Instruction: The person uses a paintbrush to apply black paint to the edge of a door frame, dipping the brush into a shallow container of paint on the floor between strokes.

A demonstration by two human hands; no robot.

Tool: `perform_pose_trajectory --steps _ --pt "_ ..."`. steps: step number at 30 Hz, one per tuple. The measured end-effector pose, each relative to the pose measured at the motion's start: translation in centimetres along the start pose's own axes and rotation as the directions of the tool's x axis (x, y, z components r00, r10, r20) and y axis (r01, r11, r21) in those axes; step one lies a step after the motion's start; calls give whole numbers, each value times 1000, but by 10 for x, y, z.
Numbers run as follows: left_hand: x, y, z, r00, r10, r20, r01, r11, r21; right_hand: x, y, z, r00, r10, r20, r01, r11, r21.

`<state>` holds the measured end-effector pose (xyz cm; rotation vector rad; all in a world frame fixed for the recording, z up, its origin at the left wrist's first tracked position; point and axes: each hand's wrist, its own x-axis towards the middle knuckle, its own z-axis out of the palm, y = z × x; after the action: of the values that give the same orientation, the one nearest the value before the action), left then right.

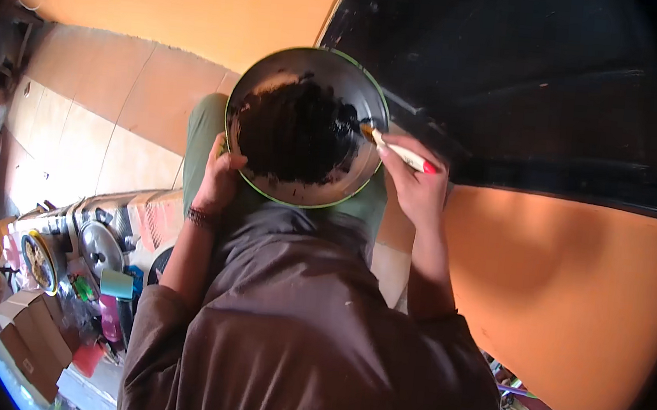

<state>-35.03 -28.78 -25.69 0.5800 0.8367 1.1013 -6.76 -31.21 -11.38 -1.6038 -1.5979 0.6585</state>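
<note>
A round pan with a green rim point(367, 169) rests over my lap, its inside largely coated in uneven black paint point(292, 131), with bare grey metal showing toward the edges. My left hand point(221, 176) grips the left side of the rim, a beaded band on the wrist. My right hand point(416, 181) holds a paintbrush point(405, 155) with a cream, red-tipped handle; its bristles touch the black paint at the pan's right side.
An orange wall point(548, 287) stands at right beside a dark panel streaked with paint point(527, 74). A tiled floor point(77, 136) lies at left, with a metal lid point(98, 243), cardboard boxes point(35, 343) and assorted household items at lower left.
</note>
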Motion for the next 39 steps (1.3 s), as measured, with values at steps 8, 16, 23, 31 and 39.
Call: perform_pose_trajectory --steps 8,16,23,31,39 --pt "4 0 -9 994 48 98 -40 995 -87 13 18 28 968 -213 135 223 972 -70" --pt "4 -1 -19 990 10 144 6 994 -110 5 25 48 923 -351 155 379 900 -216" --pt "4 2 -15 986 -5 165 21 995 -96 -15 11 35 893 -239 382 361 887 -288" --pt "3 3 -17 987 -48 151 63 994 -95 13 16 22 947 -233 220 305 864 -401" --pt "5 1 -26 981 -15 192 28 997 -65 -7 -4 20 915 -9 403 148 937 -316"
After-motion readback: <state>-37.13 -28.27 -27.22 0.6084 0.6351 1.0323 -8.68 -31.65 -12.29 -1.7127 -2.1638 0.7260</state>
